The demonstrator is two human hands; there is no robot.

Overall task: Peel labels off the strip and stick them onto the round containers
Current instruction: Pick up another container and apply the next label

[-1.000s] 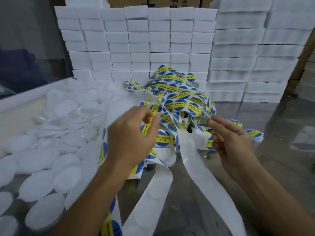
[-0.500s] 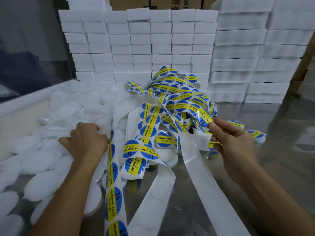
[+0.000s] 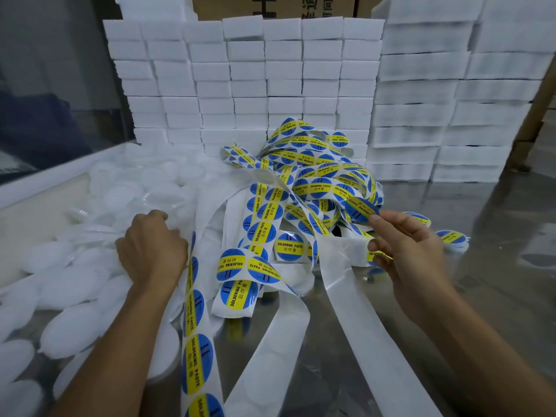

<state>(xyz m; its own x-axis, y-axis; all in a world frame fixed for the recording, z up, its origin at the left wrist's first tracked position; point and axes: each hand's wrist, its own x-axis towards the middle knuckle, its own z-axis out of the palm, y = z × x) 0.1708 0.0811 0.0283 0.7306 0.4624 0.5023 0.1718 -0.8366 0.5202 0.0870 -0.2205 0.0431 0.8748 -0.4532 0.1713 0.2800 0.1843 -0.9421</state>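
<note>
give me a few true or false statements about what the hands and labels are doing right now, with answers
1. The right hand pinches a blue and yellow label at its fingertips. True.
2. The left hand holds a pair of scissors. False: it reaches into the pile of white containers, no tool in view.
3. The labels read SOLDERING PASTE. True.
4. The boxes stacked behind are red. False: they are white.
5. Every part of the label strip carries labels. False: bare backing runs toward the camera.

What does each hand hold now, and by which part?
The right hand pinches a peeled label at its near edge. The left hand reaches among the white containers; its grasp cannot be told.
</note>
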